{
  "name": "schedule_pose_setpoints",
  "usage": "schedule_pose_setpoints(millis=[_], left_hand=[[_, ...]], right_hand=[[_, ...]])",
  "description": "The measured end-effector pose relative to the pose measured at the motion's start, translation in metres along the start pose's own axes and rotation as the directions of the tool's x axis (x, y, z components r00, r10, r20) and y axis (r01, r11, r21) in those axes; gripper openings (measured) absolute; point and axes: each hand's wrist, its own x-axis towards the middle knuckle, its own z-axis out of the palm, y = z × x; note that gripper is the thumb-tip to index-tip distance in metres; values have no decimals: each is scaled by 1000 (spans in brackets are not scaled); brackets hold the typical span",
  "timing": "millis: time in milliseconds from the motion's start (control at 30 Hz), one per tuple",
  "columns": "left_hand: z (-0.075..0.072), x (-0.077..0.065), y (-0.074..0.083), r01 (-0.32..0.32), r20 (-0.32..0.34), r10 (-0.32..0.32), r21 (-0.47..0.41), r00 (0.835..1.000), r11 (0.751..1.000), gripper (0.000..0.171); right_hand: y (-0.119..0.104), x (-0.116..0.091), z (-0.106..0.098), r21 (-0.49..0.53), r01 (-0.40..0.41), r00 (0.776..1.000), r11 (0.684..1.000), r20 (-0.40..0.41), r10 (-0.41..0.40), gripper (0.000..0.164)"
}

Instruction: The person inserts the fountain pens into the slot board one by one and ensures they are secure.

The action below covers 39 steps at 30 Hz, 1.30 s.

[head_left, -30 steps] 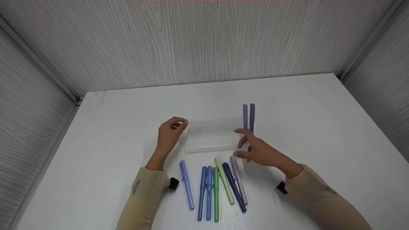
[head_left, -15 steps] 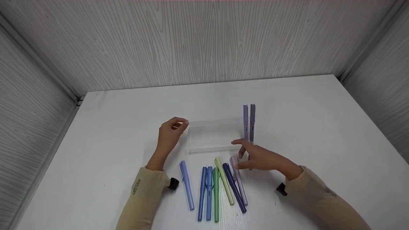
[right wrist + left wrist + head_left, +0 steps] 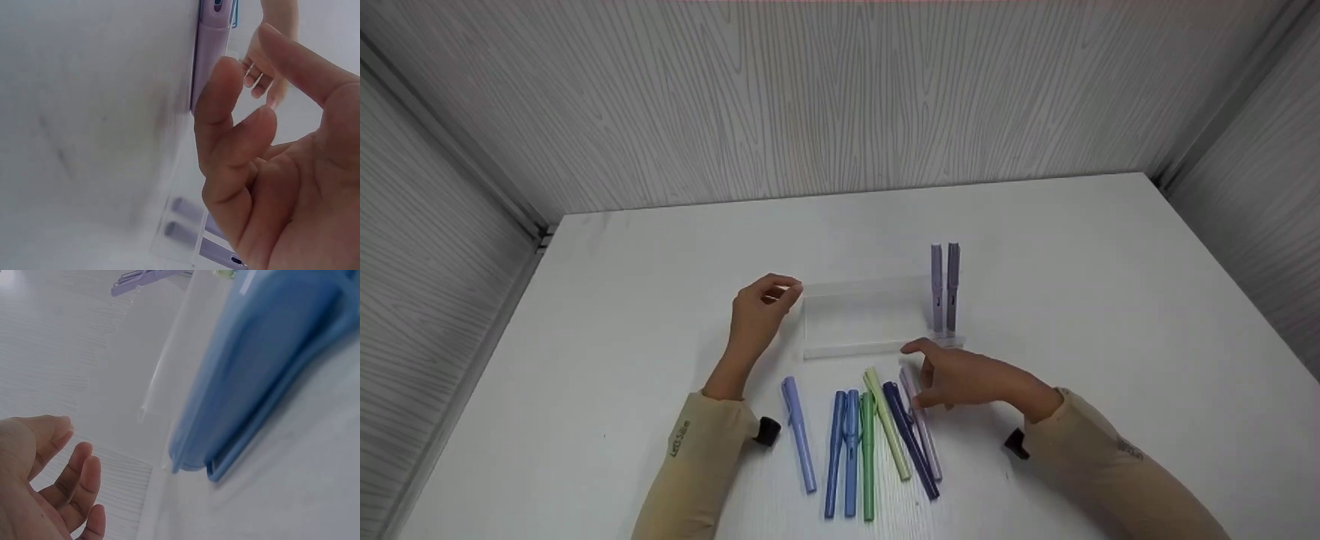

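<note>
In the head view my left hand [image 3: 761, 311] is at the back left corner of a clear plastic tray [image 3: 855, 349], fingers loosely bent. The left wrist view shows a gap between its thumb and fingers [image 3: 87, 478]. My right hand [image 3: 967, 376] is over the cap end of a lilac pen [image 3: 928, 442], partly covering it. In the right wrist view its thumb is apart from the bent fingers [image 3: 219, 93], beside the lilac pen [image 3: 211, 62]; whether they touch is unclear. Two purple pens [image 3: 952, 289] lie side by side at the tray's right end.
In front of the tray lie a periwinkle pen [image 3: 799, 435], a blue pen [image 3: 835, 454], a lighter blue pen [image 3: 851, 457], a green pen [image 3: 868, 465], a yellow-green pen [image 3: 889, 427] and a navy pen [image 3: 911, 442]. Panels [image 3: 840, 97] wall the white table [image 3: 585, 360].
My right hand has moved from the tray's right end toward me, down to the lilac pen's cap, uncovering the two purple pens. The left hand stays in place.
</note>
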Motion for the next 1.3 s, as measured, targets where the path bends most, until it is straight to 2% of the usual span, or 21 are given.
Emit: schedule_pose_setpoints(millis=[333, 567, 967, 1300], left_hand=[[-1, 2, 4, -2, -8, 2, 18, 1000, 1000, 20], [-1, 1, 2, 6, -18, -6, 11, 1000, 1000, 18], [0, 2, 1, 16, -12, -15, 14, 1000, 1000, 20], [3, 0, 0, 7, -20, -6, 18, 1000, 1000, 19]], right_hand=[[-3, 9, 4, -42, -2, 1000, 999, -18, 1, 77], [-3, 13, 8, -82, -32, 999, 996, -29, 29, 76], [-3, 11, 7, -118, 10, 1000, 993, -21, -13, 70], [-1, 11, 9, -109, -40, 998, 993, -47, 35, 65]])
